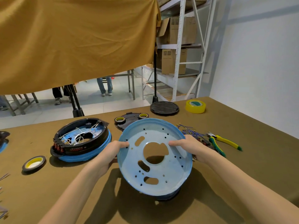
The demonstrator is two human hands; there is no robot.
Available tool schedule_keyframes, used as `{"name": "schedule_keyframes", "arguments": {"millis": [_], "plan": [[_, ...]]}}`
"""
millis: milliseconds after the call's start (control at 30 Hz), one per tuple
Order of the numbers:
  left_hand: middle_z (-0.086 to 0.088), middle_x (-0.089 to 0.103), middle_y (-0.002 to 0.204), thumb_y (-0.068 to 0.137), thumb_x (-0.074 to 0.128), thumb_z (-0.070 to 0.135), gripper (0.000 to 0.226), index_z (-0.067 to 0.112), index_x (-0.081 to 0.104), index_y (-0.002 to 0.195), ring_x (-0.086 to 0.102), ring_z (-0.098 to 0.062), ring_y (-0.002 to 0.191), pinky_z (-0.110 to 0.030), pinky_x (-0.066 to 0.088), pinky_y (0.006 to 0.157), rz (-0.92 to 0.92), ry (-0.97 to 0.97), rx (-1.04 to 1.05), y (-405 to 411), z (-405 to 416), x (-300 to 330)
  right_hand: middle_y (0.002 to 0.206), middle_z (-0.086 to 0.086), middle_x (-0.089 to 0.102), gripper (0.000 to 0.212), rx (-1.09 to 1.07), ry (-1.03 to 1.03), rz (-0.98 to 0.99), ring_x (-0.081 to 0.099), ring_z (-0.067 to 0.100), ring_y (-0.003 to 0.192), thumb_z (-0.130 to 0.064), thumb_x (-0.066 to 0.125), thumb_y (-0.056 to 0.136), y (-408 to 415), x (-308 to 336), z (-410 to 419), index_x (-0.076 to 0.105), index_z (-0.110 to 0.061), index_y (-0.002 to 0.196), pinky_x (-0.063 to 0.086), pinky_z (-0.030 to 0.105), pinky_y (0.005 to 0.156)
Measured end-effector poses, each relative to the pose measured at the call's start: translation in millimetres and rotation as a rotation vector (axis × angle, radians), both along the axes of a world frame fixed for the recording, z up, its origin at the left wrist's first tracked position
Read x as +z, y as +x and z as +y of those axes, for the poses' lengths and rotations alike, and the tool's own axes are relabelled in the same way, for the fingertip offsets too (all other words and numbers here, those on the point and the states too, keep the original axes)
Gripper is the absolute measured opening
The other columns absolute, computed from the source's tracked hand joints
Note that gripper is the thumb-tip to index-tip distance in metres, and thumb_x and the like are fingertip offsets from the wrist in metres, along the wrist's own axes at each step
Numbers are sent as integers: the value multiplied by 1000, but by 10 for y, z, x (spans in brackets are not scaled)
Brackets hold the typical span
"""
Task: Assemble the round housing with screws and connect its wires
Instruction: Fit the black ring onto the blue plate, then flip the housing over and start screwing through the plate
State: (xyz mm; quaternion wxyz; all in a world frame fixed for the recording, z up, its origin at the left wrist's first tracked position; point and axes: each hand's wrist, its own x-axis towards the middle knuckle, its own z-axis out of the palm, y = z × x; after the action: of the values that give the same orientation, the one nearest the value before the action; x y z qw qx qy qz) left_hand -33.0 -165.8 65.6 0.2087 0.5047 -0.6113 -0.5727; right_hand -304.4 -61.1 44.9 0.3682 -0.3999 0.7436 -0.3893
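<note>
The blue round plate [155,156] is held tilted above the desk [242,183], gripped by the left hand [111,152] and right hand [192,147].

There is only one view, from a wide-angle camera on the person's head. It looks forward and down across the table [242,167], close over both forearms, with the plate [155,159] held near the middle of the frame. Further up it takes in the hanging cloth [72,42], the shelving [179,46] and the wall [262,54] to the right.
</note>
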Motion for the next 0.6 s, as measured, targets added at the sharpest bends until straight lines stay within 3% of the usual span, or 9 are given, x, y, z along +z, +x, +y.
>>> {"name": "schedule_keyframes", "arguments": {"millis": [167,333,467,600], "plan": [[-10,76,110,105,52,34,25,17,66,117,71,-30,104,-47,56,100,-32,8,-41,-141,40,-126,89,-2,78,33,-56,40,29,73,16,80,-50,76,87,-134,-113,51,72,-23,105,49,31,67],[-11,75,105,108,47,36,29,15,65,112,71,-31,102,-49,54,103,-60,42,-5,-201,-29,-202,100,5,63,52,-47,100,149,60,17,86,-60,73,86,-161,-192,4,64,-16,113,42,30,69],[-14,73,99,106,50,31,24,11,62,113,70,-28,88,-36,57,76,-72,72,23,-194,-102,-318,95,-4,63,45,-59,55,197,60,7,82,-61,64,92,-193,-199,-1,65,-19,108,41,20,58],[-17,72,106,105,51,29,24,11,61,115,70,-33,98,-34,55,72,-71,143,72,-150,-193,-408,78,2,68,42,-223,-54,121,59,13,61,-47,56,102,-336,-203,81,70,-7,105,46,25,54]]}}
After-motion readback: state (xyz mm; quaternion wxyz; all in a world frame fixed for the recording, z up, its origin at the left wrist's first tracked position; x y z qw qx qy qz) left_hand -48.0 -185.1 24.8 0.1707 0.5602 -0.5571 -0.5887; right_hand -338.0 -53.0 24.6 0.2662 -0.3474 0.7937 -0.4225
